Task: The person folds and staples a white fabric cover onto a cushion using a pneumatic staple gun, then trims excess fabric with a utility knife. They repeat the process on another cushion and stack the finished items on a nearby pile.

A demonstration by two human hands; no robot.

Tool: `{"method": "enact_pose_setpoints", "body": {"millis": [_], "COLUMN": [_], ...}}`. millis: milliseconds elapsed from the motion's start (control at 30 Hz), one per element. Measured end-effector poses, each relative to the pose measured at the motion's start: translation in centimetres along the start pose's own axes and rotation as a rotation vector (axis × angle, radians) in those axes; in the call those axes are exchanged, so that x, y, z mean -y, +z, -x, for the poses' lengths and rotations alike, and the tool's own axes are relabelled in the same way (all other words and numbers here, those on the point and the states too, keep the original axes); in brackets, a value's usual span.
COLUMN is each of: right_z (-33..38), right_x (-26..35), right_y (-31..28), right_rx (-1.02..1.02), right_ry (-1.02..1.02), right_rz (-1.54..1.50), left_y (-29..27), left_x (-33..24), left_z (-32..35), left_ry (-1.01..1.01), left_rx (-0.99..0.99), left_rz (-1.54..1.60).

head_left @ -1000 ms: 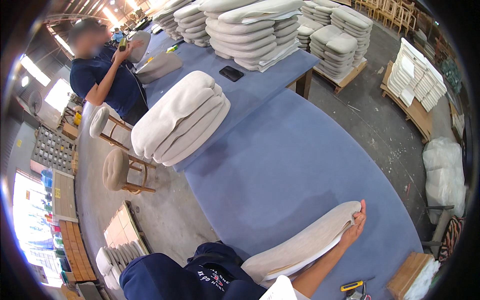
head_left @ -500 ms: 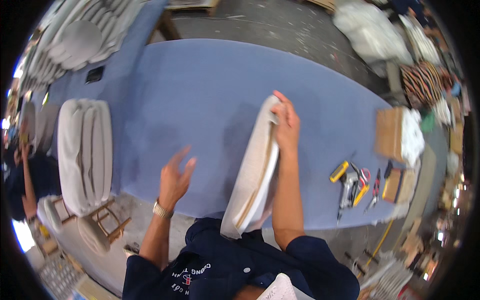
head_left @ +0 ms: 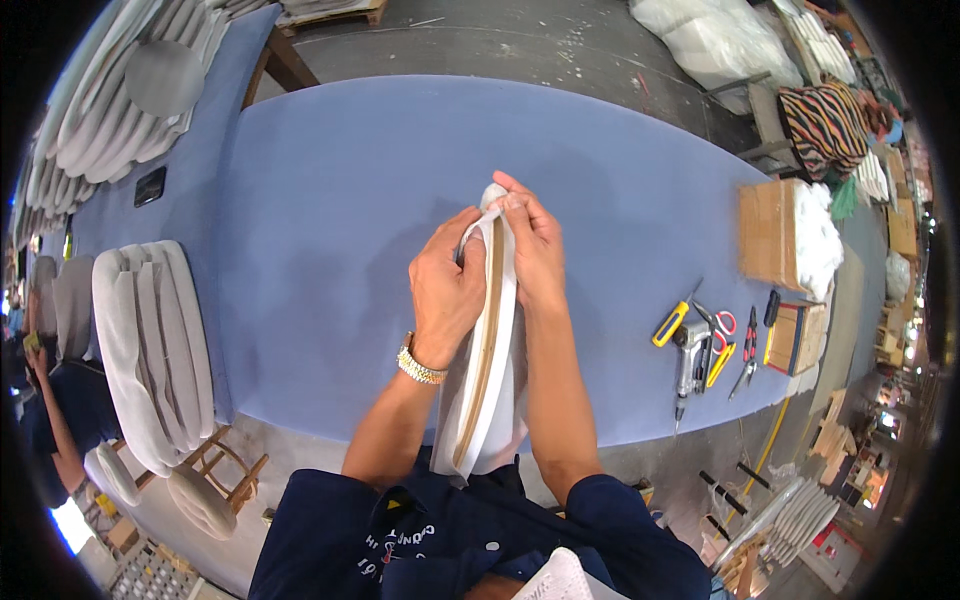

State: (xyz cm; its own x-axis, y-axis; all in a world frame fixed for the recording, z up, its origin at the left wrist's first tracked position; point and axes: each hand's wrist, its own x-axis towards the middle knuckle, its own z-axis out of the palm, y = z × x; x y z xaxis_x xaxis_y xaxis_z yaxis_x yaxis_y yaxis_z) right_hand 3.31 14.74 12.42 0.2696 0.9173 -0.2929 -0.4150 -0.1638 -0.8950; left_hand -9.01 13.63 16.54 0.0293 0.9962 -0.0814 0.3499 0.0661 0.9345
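Note:
A long seat pad (head_left: 480, 385) stands on edge in front of my body, its near end against my shirt. Pale grey fabric, a white layer and a brown board edge show along it. My left hand (head_left: 445, 292) grips the fabric on the left side near the far end, thumb on top. My right hand (head_left: 533, 245) holds the far tip from the right, with its fingers pinching the fabric there. The pad's underside is hidden.
On the blue table (head_left: 320, 200), a staple gun (head_left: 688, 365), red-handled scissors (head_left: 724, 325), a yellow-handled screwdriver (head_left: 672, 322) and pliers (head_left: 748, 345) lie right of me. A carton (head_left: 768, 230) stands beyond. Grey pads (head_left: 150, 350) stack at left, near a phone (head_left: 150, 187) and another person.
My left hand has come in from the left and taken hold of the pad's fabric. The pad has turned more upright in view, and its far end has shifted left with my right hand.

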Motion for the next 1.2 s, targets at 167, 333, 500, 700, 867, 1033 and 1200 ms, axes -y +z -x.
{"method": "enact_pose_setpoints", "body": {"millis": [167,333,500,700,867,1033,1200], "right_z": [-0.1,0.8,1.7,2.4,2.9,3.7,3.4], "right_x": [-0.3,-0.6,-1.1,-1.6,-1.8,-1.8,-2.3], "right_y": [0.4,0.2,-0.1,-0.4,-0.7,-1.5,-3.0], "right_rx": [-0.011,-0.032,-0.005,0.013,0.03,0.023,-0.004], "right_ry": [-0.067,-0.211,-0.366,-0.4,-0.404,-0.409,-0.4], "right_rz": [0.062,0.168,0.144,0.12,0.117,0.129,0.054], "left_y": [1.3,2.1,1.9,1.0,0.5,-0.1,-0.2], "left_x": [0.3,0.8,1.8,2.1,2.4,2.1,4.3], "left_z": [0.3,1.0,1.9,2.8,3.4,3.8,-0.3], "left_ry": [-0.005,0.053,0.072,0.09,0.095,0.111,-0.04], "left_rx": [-0.107,-0.159,-0.078,0.014,0.055,0.136,0.366], "left_rz": [0.272,0.435,0.487,0.381,0.367,0.293,0.654]}}
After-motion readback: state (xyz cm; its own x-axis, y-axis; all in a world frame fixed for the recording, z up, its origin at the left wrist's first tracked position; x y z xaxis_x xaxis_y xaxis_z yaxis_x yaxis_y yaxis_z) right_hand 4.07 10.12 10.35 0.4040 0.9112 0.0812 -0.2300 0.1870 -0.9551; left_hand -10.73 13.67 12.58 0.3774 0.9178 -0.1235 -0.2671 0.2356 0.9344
